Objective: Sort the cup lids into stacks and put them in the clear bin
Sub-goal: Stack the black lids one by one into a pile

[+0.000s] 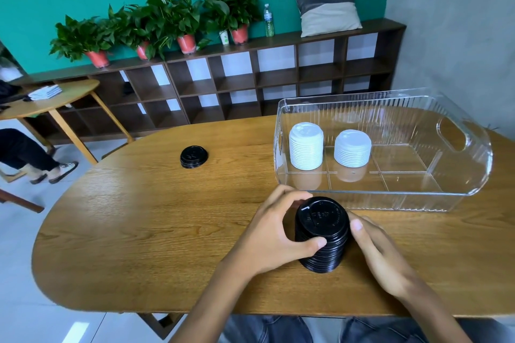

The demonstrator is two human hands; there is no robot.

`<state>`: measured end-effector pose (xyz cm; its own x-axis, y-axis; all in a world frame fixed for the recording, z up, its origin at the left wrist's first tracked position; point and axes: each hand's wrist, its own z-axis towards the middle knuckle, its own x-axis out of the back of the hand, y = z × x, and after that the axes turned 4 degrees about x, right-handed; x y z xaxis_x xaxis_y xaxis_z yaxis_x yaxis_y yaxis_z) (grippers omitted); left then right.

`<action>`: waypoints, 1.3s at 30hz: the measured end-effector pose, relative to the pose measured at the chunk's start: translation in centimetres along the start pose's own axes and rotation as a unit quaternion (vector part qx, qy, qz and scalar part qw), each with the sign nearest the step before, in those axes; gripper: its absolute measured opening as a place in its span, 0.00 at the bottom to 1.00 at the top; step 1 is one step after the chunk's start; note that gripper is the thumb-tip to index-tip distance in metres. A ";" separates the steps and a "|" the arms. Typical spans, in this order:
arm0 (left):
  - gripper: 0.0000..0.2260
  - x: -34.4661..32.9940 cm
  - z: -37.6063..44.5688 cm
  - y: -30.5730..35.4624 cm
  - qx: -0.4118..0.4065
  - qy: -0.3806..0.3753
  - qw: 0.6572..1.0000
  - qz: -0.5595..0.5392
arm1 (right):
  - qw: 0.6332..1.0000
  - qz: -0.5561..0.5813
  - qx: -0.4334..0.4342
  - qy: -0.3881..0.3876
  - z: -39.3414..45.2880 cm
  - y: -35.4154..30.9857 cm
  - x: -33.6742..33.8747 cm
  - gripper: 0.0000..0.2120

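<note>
A tall stack of black cup lids (323, 234) stands on the wooden table (139, 231) near its front edge. My left hand (274, 234) grips the stack from the left, thumb across its front. My right hand (376, 250) holds it from the right, fingers curled behind. The clear bin (462, 175) sits just beyond, at the right. Inside it stand two stacks of white lids, a taller stack (306, 146) at the left and a shorter stack (352, 152) beside it. A small pile of black lids (193, 156) lies farther back at the table's middle.
A dark shelf unit (237, 83) with potted plants, a bottle and a cushion lines the green wall behind. A second round table (50, 100) stands at the left, with a seated person's legs (33, 159) beside it.
</note>
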<state>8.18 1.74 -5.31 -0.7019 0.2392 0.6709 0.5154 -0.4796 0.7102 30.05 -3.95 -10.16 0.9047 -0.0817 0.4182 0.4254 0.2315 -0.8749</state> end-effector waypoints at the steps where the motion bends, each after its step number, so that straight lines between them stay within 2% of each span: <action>1: 0.27 0.0 0.0 0.0 -0.002 -0.001 1.000 0.005 | 1.000 -0.002 0.002 -0.001 0.0 0.0 0.0 0.24; 9: 0.29 0.2 0.1 0.0 -0.005 -0.013 1.000 0.023 | 1.000 0.001 -0.011 -0.003 0.1 0.4 0.0 0.24; 20: 0.29 -0.5 -0.6 -0.5 0.011 0.010 0.999 -0.044 | 1.000 0.001 0.003 -0.001 0.0 0.5 -0.2 0.26; 28: 0.30 -1.3 -0.7 -1.1 0.011 0.016 0.997 -0.075 | 1.000 -0.006 -0.017 0.000 0.0 0.2 -0.2 0.24; 33: 0.29 -1.8 -1.0 -1.6 0.006 0.017 0.997 -0.077 | 0.999 -0.022 -0.021 0.010 -0.3 -0.5 -0.2 0.18; 39: 0.29 -1.9 -1.0 -2.0 -0.013 0.014 0.998 -0.058 | 0.999 -0.045 -0.006 0.014 -0.4 -1.3 -0.2 0.19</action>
<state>8.01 1.44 -8.22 -0.7698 0.2719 0.5775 0.4168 -0.4711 0.7774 29.31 -4.64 -9.21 0.8625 -0.1290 0.4893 0.5060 0.2095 -0.8367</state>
